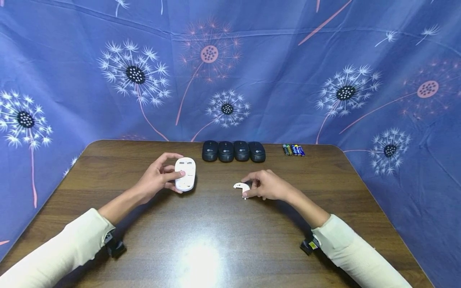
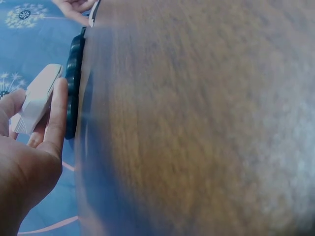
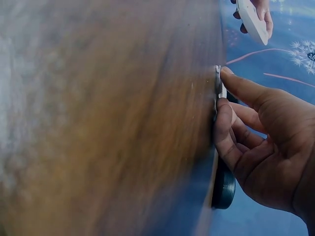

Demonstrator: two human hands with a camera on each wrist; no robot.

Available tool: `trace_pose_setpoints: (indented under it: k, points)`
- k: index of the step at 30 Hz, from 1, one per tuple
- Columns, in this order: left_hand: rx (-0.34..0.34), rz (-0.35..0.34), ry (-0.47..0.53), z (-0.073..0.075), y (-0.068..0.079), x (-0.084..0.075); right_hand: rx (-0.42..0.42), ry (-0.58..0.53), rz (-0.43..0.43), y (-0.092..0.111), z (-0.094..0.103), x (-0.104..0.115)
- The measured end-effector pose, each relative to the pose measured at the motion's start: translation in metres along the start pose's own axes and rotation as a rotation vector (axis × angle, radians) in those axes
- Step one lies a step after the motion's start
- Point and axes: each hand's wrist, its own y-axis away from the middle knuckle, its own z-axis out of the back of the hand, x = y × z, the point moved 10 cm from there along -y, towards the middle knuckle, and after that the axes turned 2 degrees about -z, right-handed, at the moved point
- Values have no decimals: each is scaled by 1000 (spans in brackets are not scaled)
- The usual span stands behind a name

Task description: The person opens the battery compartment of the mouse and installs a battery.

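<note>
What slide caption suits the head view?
Left hand holds a white mouse, underside showing; right hand pinches a notched white piece; four black mice and batteries line the back of the table.

White mouse [image 1: 189, 177] looks like smooth plastic with a soft sheen, and the small white piece [image 1: 245, 186] seems to be similar smooth plastic. The black mice [image 1: 225, 151] are dark plastic, kinda satin on top, ribbed on the side in the right wrist view. Batteries [image 1: 295, 151] look glossy. Tabletop [image 1: 223, 220] is wood-grain, shiny enough to throw a big glare spot. Backdrop [image 1: 273, 88] is creased matt cloth; the sleeves [image 1: 349, 244] are matt fabric too.
</note>
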Motion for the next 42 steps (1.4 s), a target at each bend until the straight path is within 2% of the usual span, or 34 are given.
trace_pose_setpoints:
  k: [8,22,30,42]
  points:
    - [-3,-3,-3,2,1,-1,-25,-36,27,3,4,-2]
    - [-13,-9,-7,4,1,-4,-49,-29,30,14,23,-15]
    - [-16,16,-18,6,3,1,-88,-18,-20,21,40,-37]
    - [-19,7,3,8,6,4,-147,-15,-64,32,71,-70]
